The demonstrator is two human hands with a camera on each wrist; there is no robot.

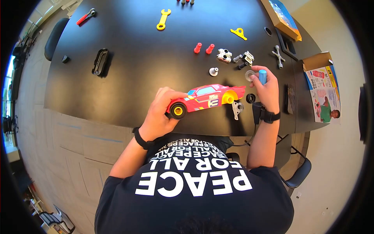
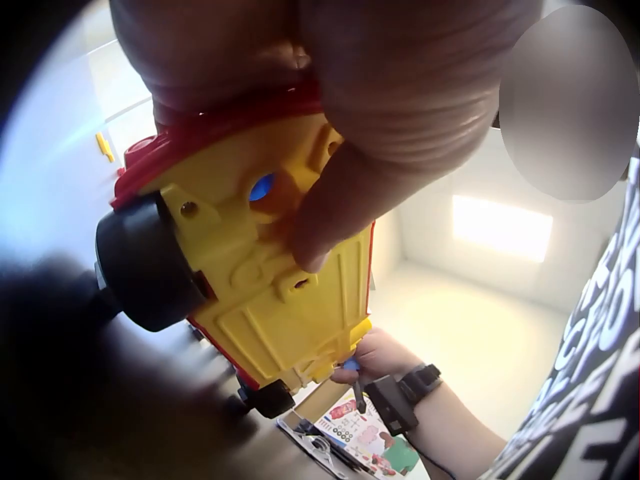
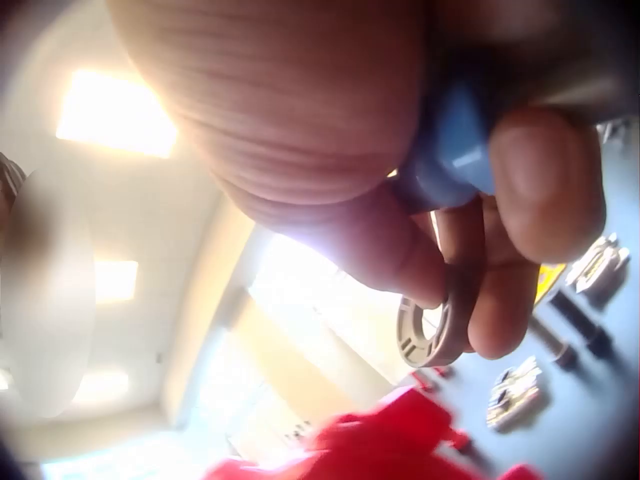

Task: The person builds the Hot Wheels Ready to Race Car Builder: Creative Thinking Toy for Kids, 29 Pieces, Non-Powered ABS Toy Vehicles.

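The left hand (image 1: 157, 113) grips one end of a red toy car (image 1: 204, 96), around a black wheel with a yellow hub. A bare yellow wheel mount shows at the car's other end. In the left wrist view, fingers lie along the yellow underside (image 2: 285, 325), near a black wheel (image 2: 150, 262). The right hand (image 1: 267, 93) keeps a blue handle (image 1: 262, 77) in its palm and pinches a grey ring (image 3: 455, 335) between thumb and fingertips. Below that hand, a black tyre (image 1: 251, 98) and a grey part (image 1: 236, 110) lie beside the car.
Beyond the car stand a white cone-shaped piece (image 1: 214, 71), red pegs (image 1: 198, 48) and a white engine-like block (image 1: 224, 55). A yellow wrench (image 1: 163, 19) lies farther back, a black tray (image 1: 100, 62) at left. An open printed box (image 1: 323, 93) is at right.
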